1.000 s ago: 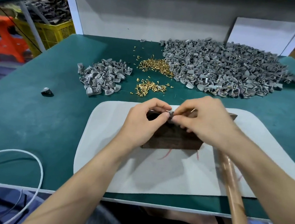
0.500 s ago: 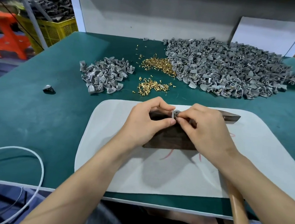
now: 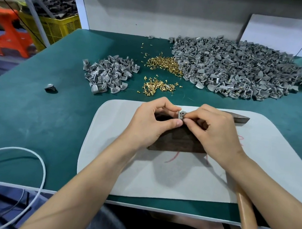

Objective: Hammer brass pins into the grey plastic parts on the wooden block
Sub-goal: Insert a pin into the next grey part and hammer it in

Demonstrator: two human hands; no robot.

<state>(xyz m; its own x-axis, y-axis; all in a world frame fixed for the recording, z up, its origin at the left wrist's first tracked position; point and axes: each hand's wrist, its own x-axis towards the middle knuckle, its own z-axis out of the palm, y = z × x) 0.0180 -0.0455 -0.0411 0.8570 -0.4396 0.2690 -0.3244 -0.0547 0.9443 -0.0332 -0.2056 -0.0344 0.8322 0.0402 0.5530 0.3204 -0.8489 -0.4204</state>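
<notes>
Two hands met over one wooden block (image 3: 178, 144) on the white mat (image 3: 253, 163). The left hand (image 3: 150, 125) pinched one grey plastic part (image 3: 181, 115) between thumb and forefinger atop the block; the right hand (image 3: 217, 135), fingers curled, pinched the part's right side. One hammer (image 3: 240, 118) lay under that hand. Farther off lay two grey heaps, a large one (image 3: 236, 71) at the right and a small one (image 3: 107, 73) at the left, with two pin scatters (image 3: 163, 64) between and one stray part (image 3: 50, 87) at the far left. Bare green table (image 3: 33, 119) lay left of the mat.

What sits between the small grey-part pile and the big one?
Brass pins: a far heap beside the big pile and a near heap, both on the green table. The head view shows it.
</notes>
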